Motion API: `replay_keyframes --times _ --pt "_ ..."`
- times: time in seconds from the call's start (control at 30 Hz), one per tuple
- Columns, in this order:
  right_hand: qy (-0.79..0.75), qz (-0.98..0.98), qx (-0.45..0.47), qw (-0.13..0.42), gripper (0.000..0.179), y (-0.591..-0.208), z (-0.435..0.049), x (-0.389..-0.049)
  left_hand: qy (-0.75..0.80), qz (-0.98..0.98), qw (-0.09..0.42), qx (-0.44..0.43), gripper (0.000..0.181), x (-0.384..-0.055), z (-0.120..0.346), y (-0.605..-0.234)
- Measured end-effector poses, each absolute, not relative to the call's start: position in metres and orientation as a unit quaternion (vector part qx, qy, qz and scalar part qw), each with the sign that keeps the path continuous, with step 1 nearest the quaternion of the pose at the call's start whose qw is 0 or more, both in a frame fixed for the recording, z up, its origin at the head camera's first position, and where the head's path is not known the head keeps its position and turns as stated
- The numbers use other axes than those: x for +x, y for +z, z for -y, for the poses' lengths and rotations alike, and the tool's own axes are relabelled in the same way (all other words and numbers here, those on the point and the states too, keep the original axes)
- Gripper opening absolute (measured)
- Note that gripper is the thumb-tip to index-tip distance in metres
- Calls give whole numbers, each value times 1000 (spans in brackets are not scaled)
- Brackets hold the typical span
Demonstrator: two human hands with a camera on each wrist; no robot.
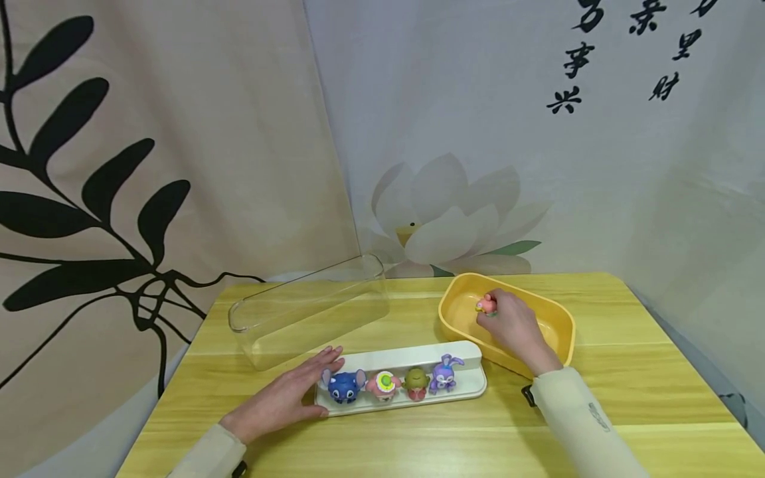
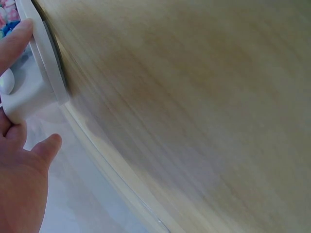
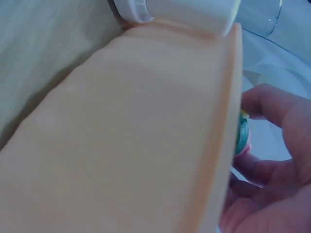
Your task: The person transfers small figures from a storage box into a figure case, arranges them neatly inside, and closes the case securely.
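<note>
A white display base (image 1: pixel 412 406) carries several small figurines in a row: a blue big-eared one (image 1: pixel 344 388), a pink one with a yellow-green top (image 1: pixel 383 385), an olive-green one (image 1: pixel 416 383) and a purple rabbit (image 1: pixel 443 375). Against the base's left end rests my left hand (image 1: pixel 293 395), thumb near the front edge and straight fingers toward the back; the left wrist view shows its fingers touching the base (image 2: pixel 41 90). Over the yellow tray, my right hand (image 1: pixel 516 328) pinches a pink figurine (image 1: pixel 487 305); in the right wrist view, the figurine's green part (image 3: pixel 242 133) is partly hidden.
The yellow tray (image 1: pixel 568 332) stands at the right, close to the base's right end. A clear rectangular cover (image 1: pixel 311 305) is behind the base, toward the left. The wooden table (image 1: pixel 454 441) ends in front of printed curtains (image 1: pixel 251 146).
</note>
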State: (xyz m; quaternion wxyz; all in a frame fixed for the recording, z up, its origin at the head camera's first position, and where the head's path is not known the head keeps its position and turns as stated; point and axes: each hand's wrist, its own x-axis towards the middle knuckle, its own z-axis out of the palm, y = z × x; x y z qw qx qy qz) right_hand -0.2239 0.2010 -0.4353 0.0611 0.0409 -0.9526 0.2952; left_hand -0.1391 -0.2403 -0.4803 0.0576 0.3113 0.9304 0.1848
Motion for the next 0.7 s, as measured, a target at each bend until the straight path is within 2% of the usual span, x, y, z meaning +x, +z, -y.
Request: replay_keyframes --times 0.17,0.33,0.7 --pt "290 951 53 90 20 -434 -203 -215 186 -930 54 313 92 -139 240 -480" --pt "290 949 59 112 28 -432 -205 -205 190 -928 52 317 92 -139 240 -480" --pt "300 942 69 131 37 -426 -211 -184 190 -928 55 316 92 -139 240 -479"
